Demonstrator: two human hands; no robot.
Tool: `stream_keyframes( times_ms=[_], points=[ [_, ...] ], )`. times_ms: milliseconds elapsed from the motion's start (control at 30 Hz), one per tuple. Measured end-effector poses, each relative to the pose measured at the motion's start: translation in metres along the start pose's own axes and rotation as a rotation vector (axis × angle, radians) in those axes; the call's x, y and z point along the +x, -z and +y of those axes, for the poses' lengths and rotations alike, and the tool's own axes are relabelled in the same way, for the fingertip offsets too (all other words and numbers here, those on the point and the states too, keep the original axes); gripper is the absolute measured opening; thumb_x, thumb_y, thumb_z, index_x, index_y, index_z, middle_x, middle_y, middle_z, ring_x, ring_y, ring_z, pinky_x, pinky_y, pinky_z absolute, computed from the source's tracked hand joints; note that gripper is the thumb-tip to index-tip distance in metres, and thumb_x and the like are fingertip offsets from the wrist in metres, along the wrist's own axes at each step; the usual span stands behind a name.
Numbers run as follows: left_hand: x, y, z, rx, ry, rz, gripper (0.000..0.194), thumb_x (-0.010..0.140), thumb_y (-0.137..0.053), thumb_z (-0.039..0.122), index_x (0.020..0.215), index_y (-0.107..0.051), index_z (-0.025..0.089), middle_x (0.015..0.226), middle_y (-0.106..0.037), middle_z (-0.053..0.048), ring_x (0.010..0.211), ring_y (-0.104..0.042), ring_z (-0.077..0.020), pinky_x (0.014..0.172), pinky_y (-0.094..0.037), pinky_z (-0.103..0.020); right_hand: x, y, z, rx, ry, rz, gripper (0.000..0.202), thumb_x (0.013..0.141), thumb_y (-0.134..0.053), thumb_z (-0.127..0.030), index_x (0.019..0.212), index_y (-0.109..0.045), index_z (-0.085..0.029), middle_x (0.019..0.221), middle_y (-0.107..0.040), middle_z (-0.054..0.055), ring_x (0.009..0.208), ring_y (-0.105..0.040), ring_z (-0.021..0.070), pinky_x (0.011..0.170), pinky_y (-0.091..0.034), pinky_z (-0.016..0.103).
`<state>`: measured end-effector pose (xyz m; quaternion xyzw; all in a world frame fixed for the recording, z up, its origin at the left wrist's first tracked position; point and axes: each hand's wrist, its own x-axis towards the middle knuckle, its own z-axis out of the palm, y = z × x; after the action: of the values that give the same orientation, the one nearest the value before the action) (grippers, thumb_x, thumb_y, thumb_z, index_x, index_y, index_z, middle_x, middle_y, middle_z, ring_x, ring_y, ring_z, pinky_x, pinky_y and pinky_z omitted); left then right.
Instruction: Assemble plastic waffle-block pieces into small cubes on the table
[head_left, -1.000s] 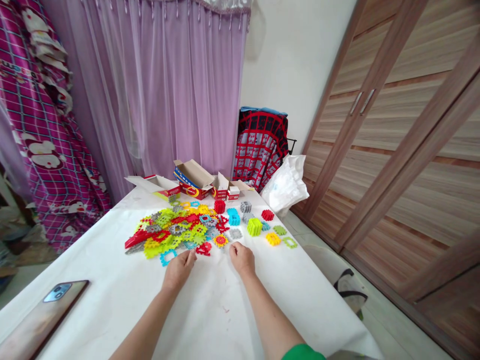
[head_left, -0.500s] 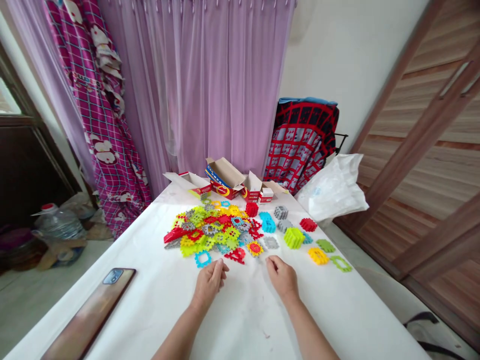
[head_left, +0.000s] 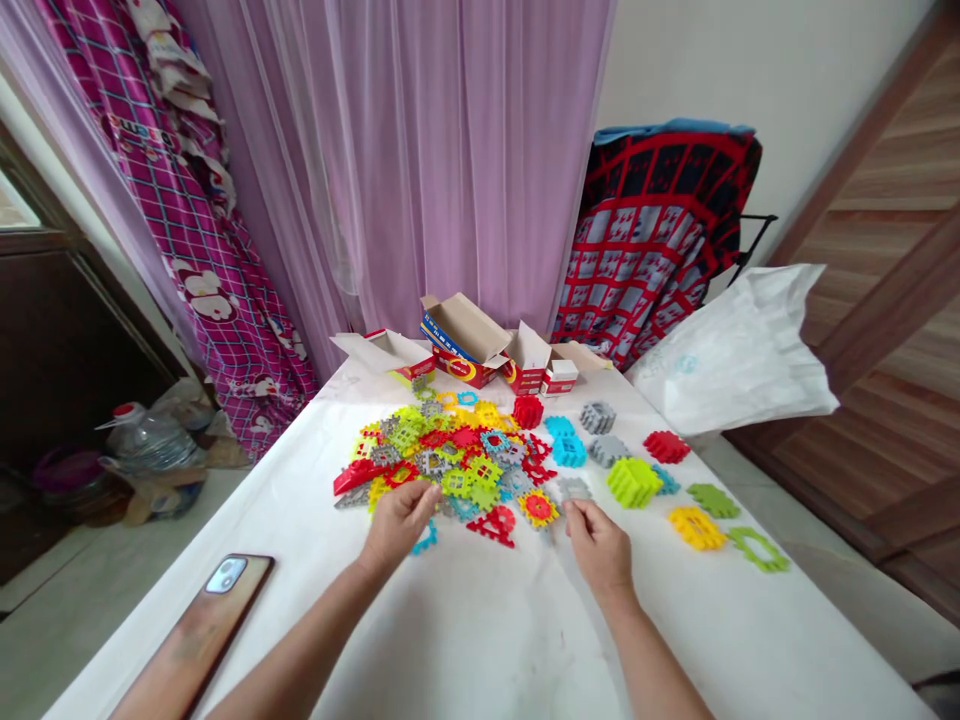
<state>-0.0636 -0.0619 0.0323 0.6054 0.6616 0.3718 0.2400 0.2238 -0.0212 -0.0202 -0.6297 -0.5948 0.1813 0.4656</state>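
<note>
My left hand (head_left: 399, 527) is closed over the near left edge of a heap of coloured plastic interlocking pieces (head_left: 450, 450), thumb against the curled fingers. It partly covers a blue square piece (head_left: 425, 537). Whether anything sits in its fingers cannot be made out. To the right, my right hand (head_left: 602, 545) is closed too, its fingertips just in front of a grey gear-shaped piece (head_left: 575, 488); its inner side is hidden. A red triangular piece (head_left: 495, 525) and a yellow-and-red gear-shaped piece (head_left: 538, 508) lie between the hands.
Sorted stacks stand on the right: lime green (head_left: 634, 484), blue (head_left: 568, 450), red (head_left: 666, 446), yellow (head_left: 697, 527). Opened cardboard boxes (head_left: 465, 350) line the back edge. A phone (head_left: 195, 640) lies at the left, and a white plastic bag (head_left: 742, 360) hangs at the right edge.
The view has shifted closer and tilted. My left hand has moved forward to the heap, covering most of the blue square piece. My right hand has come closer to the grey piece.
</note>
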Motion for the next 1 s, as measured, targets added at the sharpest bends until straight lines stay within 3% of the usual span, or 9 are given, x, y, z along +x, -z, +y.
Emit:
stream_keyframes(
  times_ms=[100,167,233,333,500,600,700,800,1000],
  points=[
    [0.038,0.024,-0.003,0.198,-0.016,0.115,0.033,0.085,-0.048,0.047,0.091,-0.067,0.021,0.091,-0.070,-0.005,0.089,-0.064,-0.0218,0.083,-0.047,-0.032,-0.005,0.001,0.001,0.021,0.016,-0.044,0.048,0.079,-0.044,-0.060,0.072,-0.068,-0.019,0.051,-0.060,0.002,0.047,-0.052,0.0141,0.053,-0.042,0.023],
    [0.058,0.033,-0.007,0.302,-0.031,0.150,0.035,0.080,-0.057,0.040,0.109,-0.064,0.022,0.123,-0.063,-0.010,0.117,-0.054,-0.0285,0.101,-0.037,-0.040,-0.007,0.002,0.000,0.030,0.036,-0.067,0.047,0.079,-0.045,-0.060,0.072,-0.068,-0.019,0.051,-0.060,0.002,0.046,-0.051,0.0136,0.052,-0.043,0.022],
    [0.072,0.037,-0.011,0.379,-0.021,0.163,0.046,0.074,-0.064,0.036,0.117,-0.061,0.021,0.136,-0.055,-0.014,0.129,-0.043,-0.0335,0.108,-0.027,-0.047,-0.009,0.003,0.000,0.029,0.048,-0.073,0.047,0.080,-0.045,-0.059,0.072,-0.069,-0.019,0.052,-0.061,0.002,0.046,-0.052,0.0135,0.052,-0.043,0.022],
    [0.082,0.037,-0.018,0.434,0.004,0.149,0.043,0.073,-0.067,0.035,0.113,-0.064,0.020,0.129,-0.062,-0.014,0.128,-0.044,-0.0351,0.109,-0.022,-0.053,-0.010,0.003,0.000,0.027,0.049,-0.078,0.048,0.082,-0.044,-0.059,0.075,-0.070,-0.019,0.053,-0.062,0.003,0.046,-0.053,0.0136,0.053,-0.044,0.021],
    [0.083,0.043,-0.017,0.368,0.008,0.124,0.012,0.075,-0.064,0.032,0.080,-0.070,0.024,0.104,-0.073,-0.007,0.117,-0.054,-0.0300,0.109,-0.024,-0.048,-0.011,0.004,0.000,0.036,0.051,-0.105,0.050,0.082,-0.043,-0.060,0.076,-0.069,-0.018,0.058,-0.065,0.005,0.048,-0.054,0.0138,0.052,-0.044,0.021],
    [0.078,0.046,-0.008,0.240,0.037,0.171,0.018,0.077,-0.060,0.038,0.072,-0.067,0.023,0.096,-0.074,-0.007,0.111,-0.058,-0.0284,0.102,-0.034,-0.042,-0.011,0.005,-0.002,0.058,0.069,-0.088,0.049,0.083,-0.043,-0.059,0.075,-0.068,-0.017,0.058,-0.065,0.005,0.048,-0.054,0.0138,0.051,-0.045,0.020],
    [0.063,0.035,0.000,0.038,0.102,0.214,0.035,0.077,-0.056,0.055,0.079,-0.067,0.022,0.089,-0.072,-0.006,0.095,-0.065,-0.0252,0.079,-0.048,-0.033,-0.012,0.005,-0.004,0.074,0.089,-0.070,0.047,0.083,-0.045,-0.057,0.074,-0.068,-0.017,0.055,-0.063,0.004,0.045,-0.053,0.0133,0.050,-0.044,0.020],
    [0.040,0.009,0.010,-0.222,0.198,0.172,0.057,0.073,-0.048,0.072,0.086,-0.064,0.019,0.075,-0.070,-0.004,0.064,-0.066,-0.0183,0.050,-0.046,-0.026,-0.014,0.005,-0.007,0.089,0.111,-0.059,0.045,0.084,-0.045,-0.055,0.073,-0.067,-0.017,0.051,-0.061,0.002,0.043,-0.052,0.0124,0.048,-0.043,0.020],
    [0.000,-0.040,0.031,-0.605,0.317,0.050,0.052,0.060,-0.066,0.068,0.077,-0.055,0.019,0.075,-0.070,-0.004,0.051,-0.060,-0.0111,0.038,-0.036,-0.019,-0.018,0.002,-0.017,0.169,0.149,-0.107,0.037,0.086,-0.048,-0.048,0.076,-0.067,-0.017,0.054,-0.063,0.001,0.048,-0.057,0.0125,0.051,-0.045,0.019]
  ],
)
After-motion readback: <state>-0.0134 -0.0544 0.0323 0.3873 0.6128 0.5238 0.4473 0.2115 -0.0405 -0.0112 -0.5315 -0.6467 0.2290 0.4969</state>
